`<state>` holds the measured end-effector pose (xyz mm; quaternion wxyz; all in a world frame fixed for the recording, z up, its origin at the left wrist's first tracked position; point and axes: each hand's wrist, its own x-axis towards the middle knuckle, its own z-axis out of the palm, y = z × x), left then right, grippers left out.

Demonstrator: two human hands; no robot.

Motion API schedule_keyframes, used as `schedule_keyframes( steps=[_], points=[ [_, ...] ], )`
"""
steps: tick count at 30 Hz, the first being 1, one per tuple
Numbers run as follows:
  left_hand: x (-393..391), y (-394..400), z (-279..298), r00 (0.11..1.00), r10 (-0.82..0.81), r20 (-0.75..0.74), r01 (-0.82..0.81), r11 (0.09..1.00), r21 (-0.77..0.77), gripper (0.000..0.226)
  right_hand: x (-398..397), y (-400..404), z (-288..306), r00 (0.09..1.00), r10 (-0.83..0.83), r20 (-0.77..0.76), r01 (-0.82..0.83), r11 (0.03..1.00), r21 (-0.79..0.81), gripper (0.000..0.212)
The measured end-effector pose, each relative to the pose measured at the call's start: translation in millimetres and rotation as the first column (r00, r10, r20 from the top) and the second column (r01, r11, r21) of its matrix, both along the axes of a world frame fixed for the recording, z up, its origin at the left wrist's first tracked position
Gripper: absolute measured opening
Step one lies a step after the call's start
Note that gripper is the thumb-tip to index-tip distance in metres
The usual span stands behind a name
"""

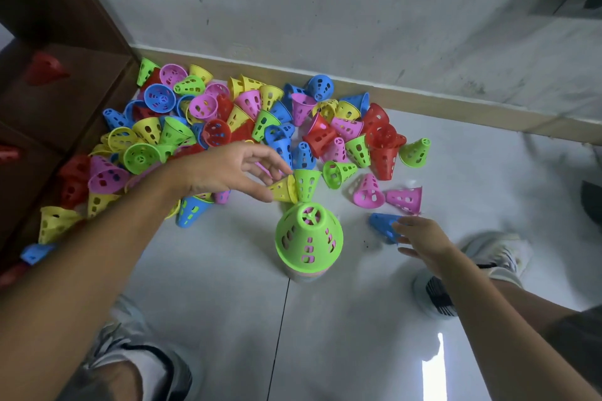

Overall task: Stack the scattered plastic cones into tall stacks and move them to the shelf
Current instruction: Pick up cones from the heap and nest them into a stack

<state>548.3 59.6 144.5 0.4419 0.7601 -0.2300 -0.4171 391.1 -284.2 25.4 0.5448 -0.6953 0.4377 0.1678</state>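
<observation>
Cones [247, 127] litter the grey floor [211, 270] between wall [293, 3] and shelf [58, 101]; left hand [224, 169] pinches a yellow cone [283, 189], right hand [423, 242] spread at a blue cone [382, 225].

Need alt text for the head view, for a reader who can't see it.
Seen from above, a person's left hand pinches a yellow cone while the right hand reaches a blue cone, either side of a green-topped stack on the floor. Beyond lies a multicoloured cone pile beside a brown shelf.

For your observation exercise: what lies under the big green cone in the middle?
Under the green cone, only pale rims of stacked cones show, pinkish and orange. How many it covers is hidden.
</observation>
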Motion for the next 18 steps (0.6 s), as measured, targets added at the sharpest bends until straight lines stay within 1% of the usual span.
schedule_keyframes(
  steps=[4,6,8,10,13,15,18],
  points=[
    [8.5,-9.7,-42.7,0.998,0.070,0.002,-0.070,0.997,0.018,0.039,4.9,9.9,-6.8,0.994,-0.106,0.042,0.105,0.994,0.026,0.031],
    [11.6,-18.0,-65.2,0.996,0.087,0.025,-0.088,0.996,0.035,0.037,8.1,15.3,-6.6,0.991,-0.113,0.066,0.110,0.993,0.046,0.028],
    [15.0,-26.3,-90.0,0.996,0.065,0.060,-0.069,0.995,0.069,0.036,13.0,17.9,-4.9,0.989,-0.109,0.101,0.103,0.993,0.066,0.028],
    [15.9,-33.7,-116.9,0.993,0.050,0.108,-0.062,0.992,0.106,0.037,18.9,20.1,1.0,0.983,-0.116,0.142,0.105,0.991,0.083,0.027],
    [8.4,-46.1,-149.5,0.972,0.007,0.235,-0.055,0.978,0.199,0.044,25.2,25.0,9.3,0.971,-0.149,0.186,0.123,0.982,0.144,0.025],
    [2.6,-54.1,-161.9,0.956,-0.001,0.294,-0.066,0.973,0.219,0.050,27.5,28.9,12.8,0.967,-0.162,0.199,0.119,0.971,0.209,0.025],
    [0.2,-61.0,-170.7,0.922,0.008,0.387,-0.111,0.964,0.243,0.048,31.3,30.9,16.9,0.957,-0.200,0.208,0.135,0.947,0.290,0.022]
  ],
)
